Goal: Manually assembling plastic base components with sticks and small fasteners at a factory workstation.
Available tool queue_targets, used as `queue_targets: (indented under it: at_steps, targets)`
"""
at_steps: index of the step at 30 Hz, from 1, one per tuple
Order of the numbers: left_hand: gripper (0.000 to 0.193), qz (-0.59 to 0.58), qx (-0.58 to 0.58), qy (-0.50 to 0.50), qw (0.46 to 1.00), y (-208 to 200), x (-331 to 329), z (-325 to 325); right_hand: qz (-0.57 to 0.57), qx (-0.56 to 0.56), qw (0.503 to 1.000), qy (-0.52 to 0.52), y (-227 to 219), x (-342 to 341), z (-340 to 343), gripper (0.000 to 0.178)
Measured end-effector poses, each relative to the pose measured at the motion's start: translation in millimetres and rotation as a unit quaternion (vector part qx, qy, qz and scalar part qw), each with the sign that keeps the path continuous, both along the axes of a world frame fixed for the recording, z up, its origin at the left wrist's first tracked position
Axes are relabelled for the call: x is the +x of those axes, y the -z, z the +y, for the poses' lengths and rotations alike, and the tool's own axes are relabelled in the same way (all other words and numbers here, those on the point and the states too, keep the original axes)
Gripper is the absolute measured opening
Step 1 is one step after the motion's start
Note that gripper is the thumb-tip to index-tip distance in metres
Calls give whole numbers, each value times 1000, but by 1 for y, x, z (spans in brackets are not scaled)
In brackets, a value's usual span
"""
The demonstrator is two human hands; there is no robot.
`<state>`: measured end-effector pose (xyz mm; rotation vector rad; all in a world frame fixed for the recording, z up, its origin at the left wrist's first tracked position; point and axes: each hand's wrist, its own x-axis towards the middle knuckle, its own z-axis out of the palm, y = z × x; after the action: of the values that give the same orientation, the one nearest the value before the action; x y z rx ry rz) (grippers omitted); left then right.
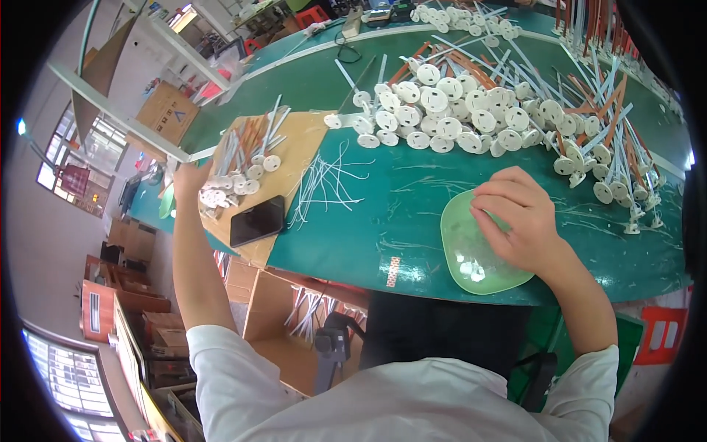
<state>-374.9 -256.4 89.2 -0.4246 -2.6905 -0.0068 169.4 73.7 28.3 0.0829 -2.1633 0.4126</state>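
Note:
My right hand [519, 217] is over a shallow light-green dish [468, 258] at the table's front edge. Its thumb and fingertips are pinched together near the dish's left rim; whatever lies between them is too small to make out. Far to the left, my left arm reaches out, with my left hand [191, 180] beside a cardboard sheet [302, 132] and near a second green dish [167, 202]. The fingers of that hand are hidden. On the sheet lies a small pile of white round discs with grey and brown strips [239, 180].
A large heap of similar white discs with strips [442, 110] covers the table's far right. A black phone [258, 221] rests on the cardboard's near corner, beside loose thin white strands [324, 188]. Below the edge, an open cardboard box [276, 317] holds more strips.

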Motion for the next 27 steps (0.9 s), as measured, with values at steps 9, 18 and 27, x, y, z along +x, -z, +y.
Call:
queue_targets:
  at_steps: [9, 18, 27]
  targets:
    - [49, -82, -52, 338, 936, 22, 141, 219, -38, 31, 999, -14, 7, -2, 8, 16]
    - [50, -44, -102, 375, 920, 21, 177, 236, -64, 34, 997, -28, 13, 7, 11, 14]
    - [39, -567, 475, 539, 403, 12, 353, 253, 139, 14, 988, 65, 7, 3, 19, 27]
